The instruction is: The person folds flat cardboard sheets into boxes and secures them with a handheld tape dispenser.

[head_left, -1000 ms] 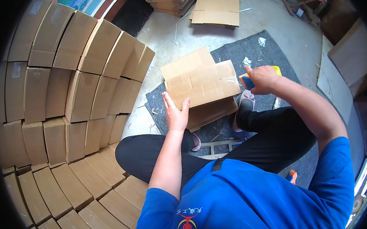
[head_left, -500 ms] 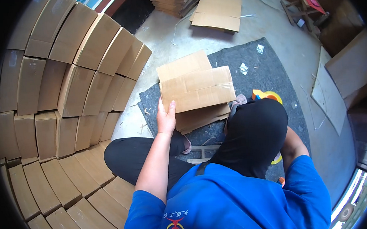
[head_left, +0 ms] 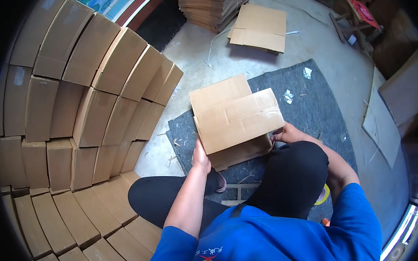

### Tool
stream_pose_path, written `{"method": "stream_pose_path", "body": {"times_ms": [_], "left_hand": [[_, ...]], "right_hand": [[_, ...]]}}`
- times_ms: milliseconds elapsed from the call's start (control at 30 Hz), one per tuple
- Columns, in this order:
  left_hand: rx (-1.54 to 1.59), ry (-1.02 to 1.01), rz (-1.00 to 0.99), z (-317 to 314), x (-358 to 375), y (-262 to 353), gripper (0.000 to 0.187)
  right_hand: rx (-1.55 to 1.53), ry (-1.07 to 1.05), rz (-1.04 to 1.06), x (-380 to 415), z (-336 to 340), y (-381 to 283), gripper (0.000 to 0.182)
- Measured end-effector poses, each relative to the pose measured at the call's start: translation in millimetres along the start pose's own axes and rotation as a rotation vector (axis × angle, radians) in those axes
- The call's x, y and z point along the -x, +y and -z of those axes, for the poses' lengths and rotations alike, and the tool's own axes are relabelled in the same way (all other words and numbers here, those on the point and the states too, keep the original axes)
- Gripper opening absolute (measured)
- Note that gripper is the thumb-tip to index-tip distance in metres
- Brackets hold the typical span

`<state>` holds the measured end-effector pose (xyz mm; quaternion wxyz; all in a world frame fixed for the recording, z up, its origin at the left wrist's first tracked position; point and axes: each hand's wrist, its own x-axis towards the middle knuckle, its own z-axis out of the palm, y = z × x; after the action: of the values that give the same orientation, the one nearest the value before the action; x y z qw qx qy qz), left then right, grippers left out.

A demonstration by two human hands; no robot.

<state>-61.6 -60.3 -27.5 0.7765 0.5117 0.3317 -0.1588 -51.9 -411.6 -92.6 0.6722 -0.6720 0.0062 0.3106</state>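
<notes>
A partly folded cardboard box [head_left: 237,121] sits in front of me, with one flap [head_left: 220,92] spread at its far side and shiny tape showing near its right end. My left hand [head_left: 200,157] grips its near left side, the thumb up along the edge. My right hand [head_left: 288,133] is at its lower right corner, fingers bent around the edge and partly hidden. Under the box lies more brown cardboard [head_left: 241,153]. A yellow tape roll [head_left: 323,195] shows beside my right knee, mostly hidden behind it.
Stacked cardboard boxes [head_left: 92,66] form a wall on my left. A dark mat [head_left: 307,100] lies under the work, with paper scraps on it. Flat cardboard [head_left: 258,27] and a tall cardboard stack [head_left: 213,6] stand beyond. A board [head_left: 379,120] leans at the right.
My right hand has come from behind my knee to the box's right corner. The orange and yellow tape dispenser beyond the knee is out of sight. The whole view has shifted slightly.
</notes>
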Motion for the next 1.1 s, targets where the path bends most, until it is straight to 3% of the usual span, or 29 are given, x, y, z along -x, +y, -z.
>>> {"method": "stream_pose_path", "body": {"times_ms": [33, 100, 167, 200, 233, 267, 300, 367, 400, 433, 567, 633, 700, 833, 900, 933, 967, 1000, 1067, 1100], "left_hand": [[-0.03, 0.0, -0.055, -1, 5, -6, 0.059], [-0.094, 0.028, -0.411, -16, 31, -19, 0.061], [-0.264, 0.053, -0.667, -41, 68, -17, 0.054], [-0.491, 0.074, -0.72, -59, 91, -10, 0.056], [-0.687, 0.001, -0.814, -57, 100, -21, 0.057], [-0.806, -0.079, -0.899, -65, 111, -21, 0.049], [-0.841, -0.193, -0.921, -71, 113, -18, 0.033], [-0.855, -0.2, -0.895, -69, 98, -14, 0.023], [-0.783, -0.087, -0.88, -72, 86, -5, 0.02], [-0.81, 0.014, -0.93, -73, 67, 5, 0.022], [-0.796, 0.285, -0.713, -69, -46, 15, 0.057], [-0.489, 0.154, -0.396, -78, -95, 11, 0.061], [-0.387, -0.077, -0.113, -98, -102, 26, 0.058], [-0.384, -0.038, -0.138, -105, -119, 11, 0.043], [-0.642, -0.107, -0.348, -88, -130, -14, 0.041], [-0.917, -0.113, -0.665, -91, -116, -8, 0.038], [-1.091, -0.163, -0.575, -88, -107, -4, 0.034], [-0.997, -0.224, -0.432, -86, -99, -9, 0.034], [-0.93, -0.312, -0.356, -63, -99, -48, 0.032], [-1.001, -0.298, -0.469, -58, -94, -57, 0.031]], "right_hand": [[0.126, 0.069, 0.005, 0, 1, -24, 0.072], [0.266, 0.089, 0.078, -13, 7, -68, 0.06], [-0.064, 0.184, 0.115, -48, 16, -79, 0.045], [-0.28, 0.211, 0.099, -66, 23, -85, 0.041], [-0.404, 0.274, -0.015, -84, 37, -89, 0.039], [-0.525, 0.338, -0.129, -99, 49, -92, 0.037], [-0.479, 0.561, -0.209, -107, 50, -100, 0.032], [-0.42, 0.595, -0.225, -117, 56, -77, 0.033], [-0.365, 0.628, -0.234, -123, 60, -59, 0.034], [-0.548, 0.502, -0.223, -123, 66, -37, 0.038], [-0.782, 0.49, -0.201, -94, 67, -12, 0.05], [-0.749, 0.495, -0.149, -92, 60, -19, 0.047], [-0.757, 0.566, -0.153, -94, 51, -25, 0.046], [-0.792, 0.669, -0.167, -102, 66, -14, 0.038], [-0.849, 0.716, -0.193, -101, 71, 0, 0.034], [-0.852, 0.716, -0.236, -99, 75, 15, 0.035], [-0.854, 0.703, -0.281, -99, 77, 28, 0.037], [-0.936, 0.711, -0.225, -97, 69, 26, 0.037], [-0.915, 0.741, -0.258, -92, 63, 25, 0.036], [-1.004, 0.749, -0.192, -93, 59, 26, 0.037]]}}
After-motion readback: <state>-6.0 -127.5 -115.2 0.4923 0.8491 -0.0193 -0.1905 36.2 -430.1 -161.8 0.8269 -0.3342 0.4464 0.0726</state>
